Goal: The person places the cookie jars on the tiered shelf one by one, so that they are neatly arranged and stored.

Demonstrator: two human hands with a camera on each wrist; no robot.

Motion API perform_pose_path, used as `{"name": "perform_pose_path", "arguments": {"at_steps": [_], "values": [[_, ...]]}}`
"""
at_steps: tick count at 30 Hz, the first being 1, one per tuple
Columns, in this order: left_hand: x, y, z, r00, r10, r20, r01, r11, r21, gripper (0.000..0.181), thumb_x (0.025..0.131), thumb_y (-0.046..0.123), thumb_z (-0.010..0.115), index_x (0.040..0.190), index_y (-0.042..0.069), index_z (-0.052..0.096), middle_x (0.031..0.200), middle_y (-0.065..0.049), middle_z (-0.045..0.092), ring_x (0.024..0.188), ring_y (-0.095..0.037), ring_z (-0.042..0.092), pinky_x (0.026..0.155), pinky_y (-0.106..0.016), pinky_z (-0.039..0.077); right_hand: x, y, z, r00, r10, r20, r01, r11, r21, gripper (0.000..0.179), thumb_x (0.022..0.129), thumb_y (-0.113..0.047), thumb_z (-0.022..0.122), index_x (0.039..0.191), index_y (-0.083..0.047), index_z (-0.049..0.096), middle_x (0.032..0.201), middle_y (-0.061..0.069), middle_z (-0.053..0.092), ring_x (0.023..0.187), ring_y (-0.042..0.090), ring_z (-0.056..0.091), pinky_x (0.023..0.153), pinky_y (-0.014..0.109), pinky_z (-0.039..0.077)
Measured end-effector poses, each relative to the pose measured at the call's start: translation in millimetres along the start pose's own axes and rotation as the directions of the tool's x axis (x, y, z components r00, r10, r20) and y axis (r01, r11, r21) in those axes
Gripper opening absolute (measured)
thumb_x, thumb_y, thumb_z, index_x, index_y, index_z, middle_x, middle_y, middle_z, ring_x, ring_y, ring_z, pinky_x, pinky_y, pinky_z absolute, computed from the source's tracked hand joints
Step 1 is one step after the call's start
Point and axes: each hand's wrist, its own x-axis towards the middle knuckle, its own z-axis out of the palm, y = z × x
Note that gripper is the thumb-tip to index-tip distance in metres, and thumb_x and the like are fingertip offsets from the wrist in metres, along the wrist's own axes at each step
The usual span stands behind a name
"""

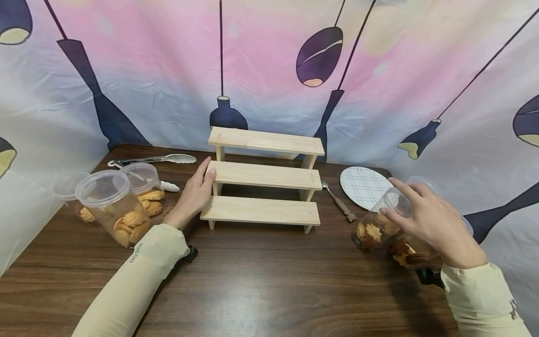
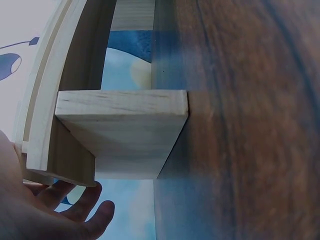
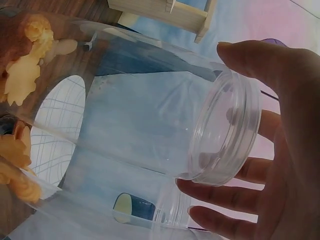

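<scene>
A three-tier wooden stand [image 1: 265, 175] is upright at mid-table. At the left end of its middle board, my left hand [image 1: 195, 194] holds the board's edge; in the left wrist view, fingers [image 2: 82, 202] curl beneath the board end. On the right, my right hand [image 1: 433, 220] hovers over clear cookie jars. Its thumb and fingers spread around the lid [image 3: 227, 130] of one jar [image 1: 375, 231], with a gap at the thumb; fingertip contact I cannot tell. Another cookie jar [image 1: 410, 252] is partly hidden beneath this hand.
Several cookie jars [image 1: 113, 206] stand at the left. Behind them lie tongs [image 1: 164, 159] and a white-ended utensil [image 1: 170, 186]. Right of the stand are a fork-like utensil [image 1: 340, 203] with a brown handle and a white checked plate [image 1: 364, 187]. A printed cloth [image 1: 269, 61] hangs behind.
</scene>
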Motion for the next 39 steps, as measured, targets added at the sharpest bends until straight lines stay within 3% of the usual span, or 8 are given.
{"name": "perform_pose_path", "arguments": {"at_steps": [9,26,39], "values": [[-0.9,1.1,-0.6,1.0,0.006,0.013,-0.006,1.0,-0.005,0.065,0.106,0.055,0.023,0.162,0.025,0.011,0.163,-0.017,0.023,0.147,-0.042,0.023,0.116,-0.062,0.022,1.6,1.2,1.8,0.999,0.001,0.036,-0.002,1.0,0.005,0.076,0.093,-0.057,0.063,0.153,-0.017,0.041,0.129,0.028,0.047,0.098,0.05,0.058,0.071,0.067,0.045],[-1.9,1.0,-0.1,1.0,-0.008,0.014,0.008,1.0,-0.018,0.066,0.104,0.058,0.023,0.162,0.027,0.011,0.163,-0.015,0.024,0.147,-0.041,0.024,0.116,-0.062,0.022,3.8,3.9,6.4,0.999,-0.039,-0.001,0.039,0.999,0.013,0.068,0.092,-0.054,0.065,0.145,-0.014,0.052,0.119,0.023,0.051,0.094,0.042,0.056,0.07,0.059,0.045],[-1.2,0.3,-0.2,1.0,0.004,0.014,-0.003,1.0,-0.018,0.066,0.105,0.057,0.024,0.162,0.027,0.011,0.163,-0.016,0.024,0.147,-0.041,0.024,0.115,-0.062,0.022,3.3,2.8,6.7,1.0,-0.024,-0.015,0.025,0.999,0.037,0.066,0.091,-0.052,0.068,0.141,-0.012,0.056,0.118,0.021,0.051,0.093,0.039,0.056,0.068,0.057,0.046]]}}
